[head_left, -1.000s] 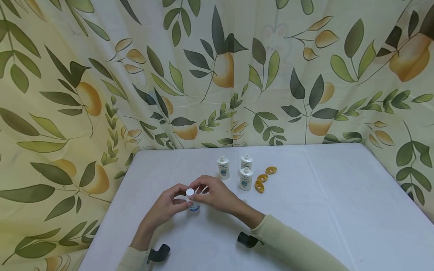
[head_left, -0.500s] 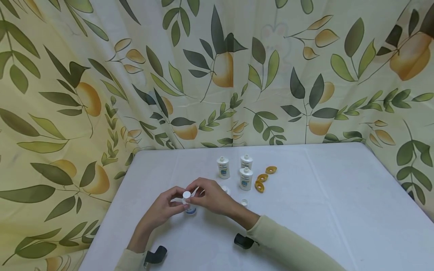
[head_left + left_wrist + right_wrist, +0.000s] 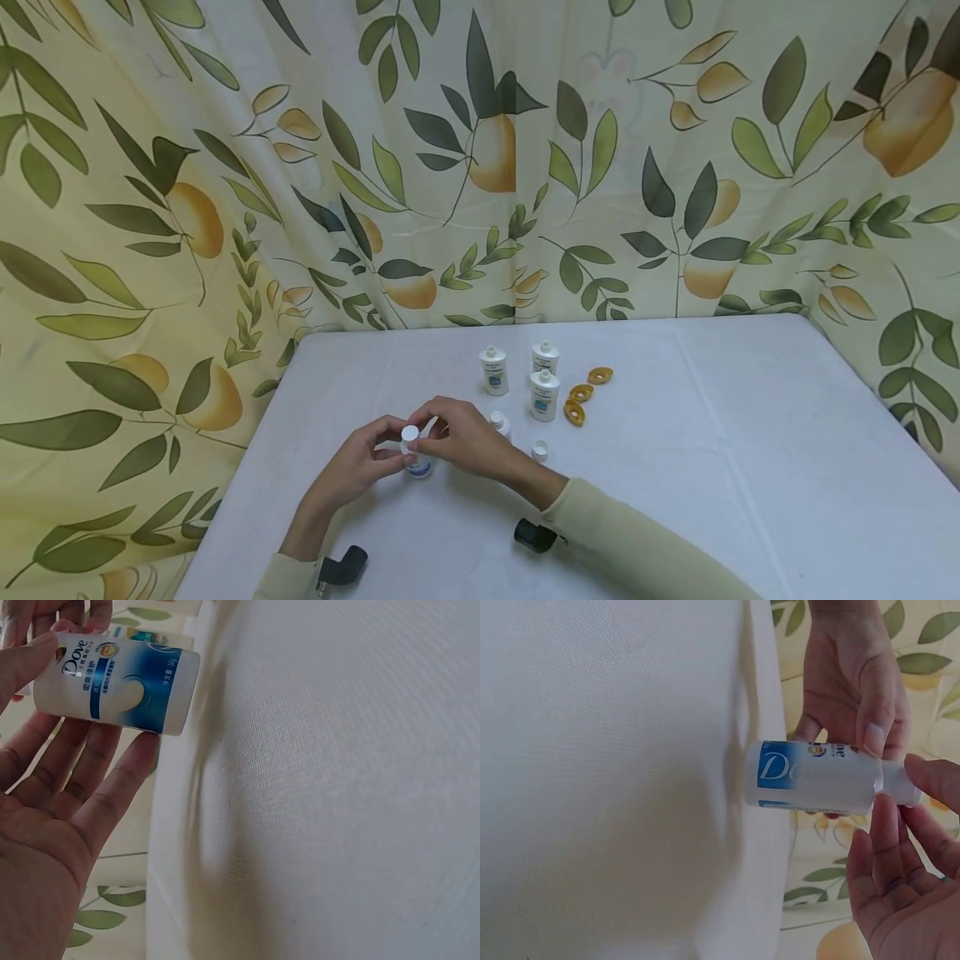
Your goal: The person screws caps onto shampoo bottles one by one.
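Note:
My left hand holds a small white and blue Dove bottle by its body, thumb on one side and fingers on the other. The bottle is upright above or on the table; its base is close to the cloth. My right hand pinches its white cap between thumb and fingers. The cap sits on the bottle's neck. Just beyond my right wrist stands another white-topped bottle, partly hidden by that hand. A loose white cap lies right of it.
Farther back stand three uncapped white bottles, one at left, one behind and one in front. Ochre oval rings lie to their right. A leaf-patterned curtain hangs behind the white-covered table.
Both hands have shifted slightly left and toward me with the bottle, still at its body and cap. The white-topped bottle and loose cap behind my right arm have come into view.

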A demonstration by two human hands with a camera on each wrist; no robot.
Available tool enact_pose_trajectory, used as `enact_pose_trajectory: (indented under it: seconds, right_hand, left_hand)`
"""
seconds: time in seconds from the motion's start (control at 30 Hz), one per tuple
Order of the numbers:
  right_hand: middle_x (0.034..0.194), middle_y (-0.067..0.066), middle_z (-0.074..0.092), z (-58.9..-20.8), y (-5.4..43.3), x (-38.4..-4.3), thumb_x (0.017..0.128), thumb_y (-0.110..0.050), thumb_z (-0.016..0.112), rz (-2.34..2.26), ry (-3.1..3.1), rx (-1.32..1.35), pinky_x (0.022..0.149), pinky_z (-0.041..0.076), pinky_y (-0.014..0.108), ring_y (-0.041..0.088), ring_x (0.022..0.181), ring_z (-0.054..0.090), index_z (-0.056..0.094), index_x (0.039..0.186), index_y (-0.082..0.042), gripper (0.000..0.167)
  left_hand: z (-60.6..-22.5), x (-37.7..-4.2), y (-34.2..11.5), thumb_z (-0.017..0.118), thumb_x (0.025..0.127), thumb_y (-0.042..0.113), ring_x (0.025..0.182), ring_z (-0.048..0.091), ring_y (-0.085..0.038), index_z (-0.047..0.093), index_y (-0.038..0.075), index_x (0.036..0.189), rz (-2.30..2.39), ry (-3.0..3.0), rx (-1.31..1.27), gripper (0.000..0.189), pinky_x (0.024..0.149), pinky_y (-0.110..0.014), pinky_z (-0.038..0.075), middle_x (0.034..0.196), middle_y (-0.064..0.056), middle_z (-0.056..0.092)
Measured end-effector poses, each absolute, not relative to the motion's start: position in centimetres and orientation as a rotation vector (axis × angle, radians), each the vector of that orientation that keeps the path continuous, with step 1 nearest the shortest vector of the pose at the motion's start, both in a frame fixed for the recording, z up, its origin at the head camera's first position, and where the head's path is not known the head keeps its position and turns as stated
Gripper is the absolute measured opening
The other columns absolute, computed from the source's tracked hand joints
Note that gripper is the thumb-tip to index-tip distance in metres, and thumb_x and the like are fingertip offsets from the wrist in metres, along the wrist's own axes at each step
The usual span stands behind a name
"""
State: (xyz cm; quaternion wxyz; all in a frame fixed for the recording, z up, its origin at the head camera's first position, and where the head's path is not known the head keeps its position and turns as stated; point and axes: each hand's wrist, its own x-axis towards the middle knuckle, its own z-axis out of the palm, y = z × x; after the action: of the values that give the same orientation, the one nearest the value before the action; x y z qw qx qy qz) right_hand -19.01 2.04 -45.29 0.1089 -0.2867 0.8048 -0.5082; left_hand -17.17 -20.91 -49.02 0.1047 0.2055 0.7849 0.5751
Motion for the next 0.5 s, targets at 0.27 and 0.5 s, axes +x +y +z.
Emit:
enact_pose_trajectory:
  seconds: [0.27,0.5]
  right_hand:
    - [0.108,-0.010,0.066,-45.32,1.71,-18.95,0.091,-0.019,0.078,-1.477,2.368,-0.839,0.070,0.055,0.020,0.006,0.086,0.062,0.072,0.113,-0.019,0.023]
    - [0.108,-0.008,0.067,-45.60,1.41,-19.05,0.091,-0.020,0.079,-1.466,2.369,-0.842,0.068,0.054,0.020,0.005,0.084,0.061,0.072,0.112,-0.017,0.023]
  left_hand:
    - [-49.27,-17.13,-21.17,0.078,0.090,0.012,0.109,0.063,-0.020,0.062,0.006,0.120,1.674,2.348,0.586,0.034,0.090,-0.031,0.060,0.119,-0.010,0.063]
    - [-49.52,-17.09,-21.49,0.077,0.091,0.011,0.108,0.063,-0.019,0.062,0.005,0.120,1.671,2.340,0.587,0.033,0.089,-0.031,0.060,0.118,-0.012,0.063]
